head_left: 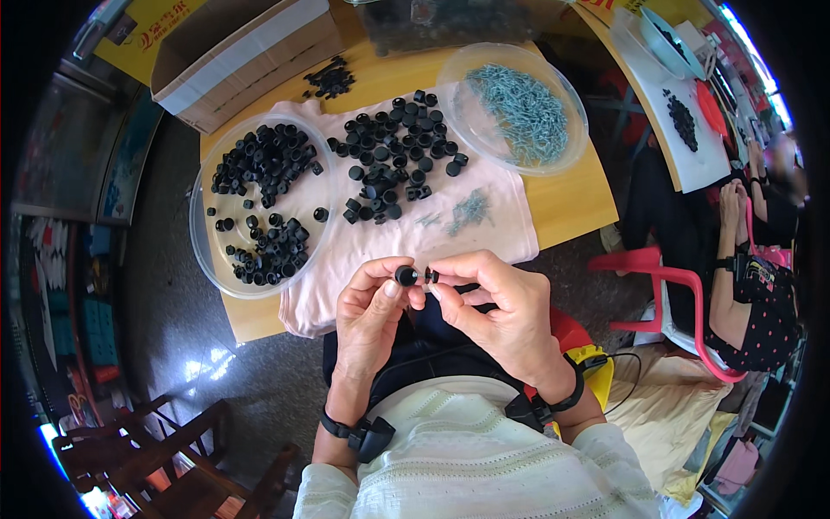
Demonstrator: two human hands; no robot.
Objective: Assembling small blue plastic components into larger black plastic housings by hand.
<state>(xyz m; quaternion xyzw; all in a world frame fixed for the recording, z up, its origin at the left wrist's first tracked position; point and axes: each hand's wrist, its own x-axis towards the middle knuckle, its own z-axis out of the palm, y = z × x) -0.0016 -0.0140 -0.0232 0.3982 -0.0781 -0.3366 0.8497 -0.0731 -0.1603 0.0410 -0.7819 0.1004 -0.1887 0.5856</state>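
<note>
My left hand (373, 303) pinches a black round plastic cap (405, 276) between thumb and fingers. Right beside it, my right hand (497, 298) grips a small black knob-like piece (431, 276) by its fingertips. A short bit of silvery metal, perhaps a screw, shows between the two pieces; whether it joins them I cannot tell. Beyond my hands, loose black caps (380, 154) lie heaped on a pale pink cloth (441, 242). A small pile of metal screws (469, 211) is on that cloth too.
At left, a see-through round tray (197, 229) holds many black caps. A similar tray (577, 143) at right holds silvery screws. Small black parts (330, 80) lie near a cardboard box (246, 60). Another person (743, 285) sits at right by a red chair (692, 281).
</note>
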